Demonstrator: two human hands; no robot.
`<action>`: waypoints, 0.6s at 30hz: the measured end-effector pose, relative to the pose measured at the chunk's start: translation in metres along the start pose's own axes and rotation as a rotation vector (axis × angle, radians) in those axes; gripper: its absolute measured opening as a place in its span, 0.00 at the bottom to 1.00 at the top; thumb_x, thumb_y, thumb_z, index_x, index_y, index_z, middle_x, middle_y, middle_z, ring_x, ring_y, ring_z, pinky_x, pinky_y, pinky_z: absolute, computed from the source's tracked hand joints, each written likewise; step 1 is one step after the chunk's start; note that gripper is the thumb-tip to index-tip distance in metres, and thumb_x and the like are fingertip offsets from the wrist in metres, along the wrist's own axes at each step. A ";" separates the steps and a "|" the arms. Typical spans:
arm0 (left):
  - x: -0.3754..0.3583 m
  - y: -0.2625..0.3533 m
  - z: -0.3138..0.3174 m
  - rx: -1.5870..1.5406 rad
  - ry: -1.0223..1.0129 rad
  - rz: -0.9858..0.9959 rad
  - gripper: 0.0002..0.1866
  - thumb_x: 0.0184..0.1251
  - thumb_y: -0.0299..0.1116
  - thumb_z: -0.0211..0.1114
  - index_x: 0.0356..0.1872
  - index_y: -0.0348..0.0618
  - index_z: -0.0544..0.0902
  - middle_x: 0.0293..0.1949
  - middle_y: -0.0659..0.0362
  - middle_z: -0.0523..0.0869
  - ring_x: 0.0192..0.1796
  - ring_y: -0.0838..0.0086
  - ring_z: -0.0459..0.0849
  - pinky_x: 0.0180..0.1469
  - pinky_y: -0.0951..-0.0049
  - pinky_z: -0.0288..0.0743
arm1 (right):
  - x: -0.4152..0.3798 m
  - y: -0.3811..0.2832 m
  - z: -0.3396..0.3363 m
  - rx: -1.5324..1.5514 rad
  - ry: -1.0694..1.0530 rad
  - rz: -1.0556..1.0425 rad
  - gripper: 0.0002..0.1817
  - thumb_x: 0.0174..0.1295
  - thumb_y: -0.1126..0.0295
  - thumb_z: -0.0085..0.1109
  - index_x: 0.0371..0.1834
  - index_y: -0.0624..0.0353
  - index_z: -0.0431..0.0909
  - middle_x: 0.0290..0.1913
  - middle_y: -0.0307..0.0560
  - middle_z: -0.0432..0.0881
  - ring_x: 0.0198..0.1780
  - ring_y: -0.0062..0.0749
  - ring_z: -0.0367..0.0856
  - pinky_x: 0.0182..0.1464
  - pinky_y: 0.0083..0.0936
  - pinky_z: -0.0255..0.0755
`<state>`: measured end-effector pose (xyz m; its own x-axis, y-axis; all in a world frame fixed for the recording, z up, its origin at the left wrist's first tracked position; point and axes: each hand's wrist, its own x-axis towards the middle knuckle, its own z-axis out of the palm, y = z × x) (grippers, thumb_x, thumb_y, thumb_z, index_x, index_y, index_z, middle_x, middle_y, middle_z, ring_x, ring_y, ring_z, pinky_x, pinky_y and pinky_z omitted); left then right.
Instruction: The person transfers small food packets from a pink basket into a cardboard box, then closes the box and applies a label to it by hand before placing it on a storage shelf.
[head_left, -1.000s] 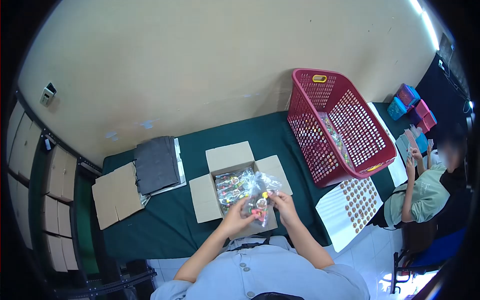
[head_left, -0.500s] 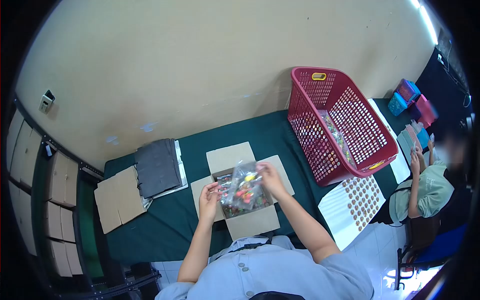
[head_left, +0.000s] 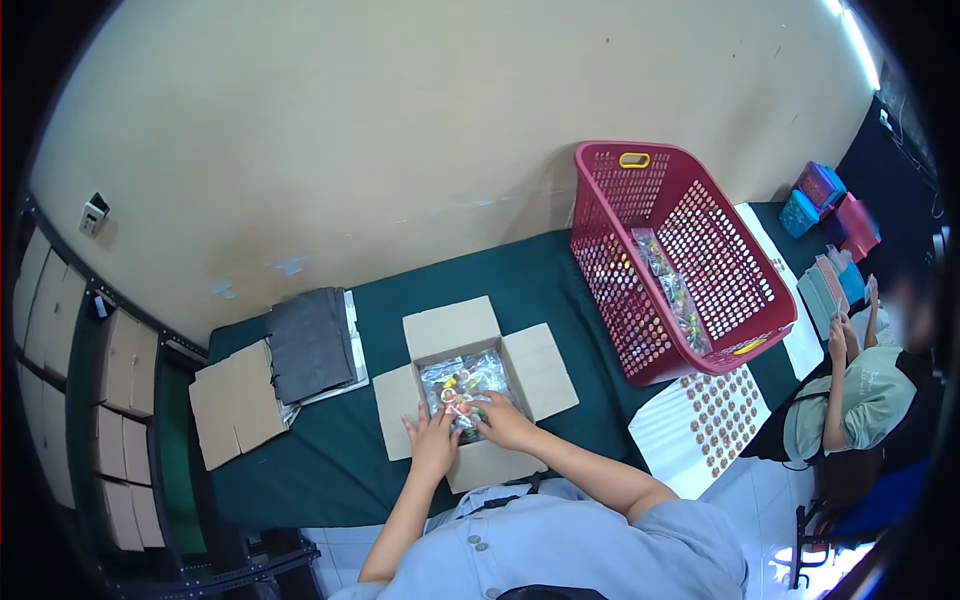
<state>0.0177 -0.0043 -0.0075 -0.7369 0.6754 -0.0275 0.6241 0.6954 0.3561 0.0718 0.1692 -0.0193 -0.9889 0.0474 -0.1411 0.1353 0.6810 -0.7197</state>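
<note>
An open cardboard box (head_left: 547,368) stands on the green-covered table with its flaps folded outward. Inside it lies a clear plastic bag (head_left: 484,370) of small colourful items, too small to name. My left hand (head_left: 433,442) rests at the near left of the box, fingers spread, the fingertips on the bag. From the right, my right hand (head_left: 506,422) reaches in with its fingers laid out over the bag. Neither hand grips anything. Whatever lies under this bag is mostly covered.
To the right stands a large maroon basket (head_left: 640,330) holding similar bags (head_left: 668,285). Beside it, a white sheet (head_left: 668,432) carries rows of round brown pieces. Dark folders (head_left: 318,345) and flattened cardboard (head_left: 235,405) lie left. A co-worker (head_left: 850,400) is at the far right.
The bag that was held up above the box now lies inside it. Both hands have come down and closer together, from holding the bag to resting on it.
</note>
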 end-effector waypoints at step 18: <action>0.073 0.110 -0.038 -0.054 0.138 -0.081 0.13 0.64 0.33 0.54 0.48 0.46 0.77 0.54 0.55 0.77 0.64 0.53 0.67 0.66 0.34 0.33 | -0.109 0.027 -0.383 -0.365 0.714 -0.161 0.11 0.57 0.73 0.55 0.43 0.61 0.77 0.40 0.52 0.76 0.47 0.46 0.73 0.51 0.36 0.67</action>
<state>0.0228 0.1117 0.0649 -0.8151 0.5752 0.0694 0.5494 0.7293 0.4079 0.1591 0.4622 0.2369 -0.8120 0.2989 0.5013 0.0813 0.9085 -0.4100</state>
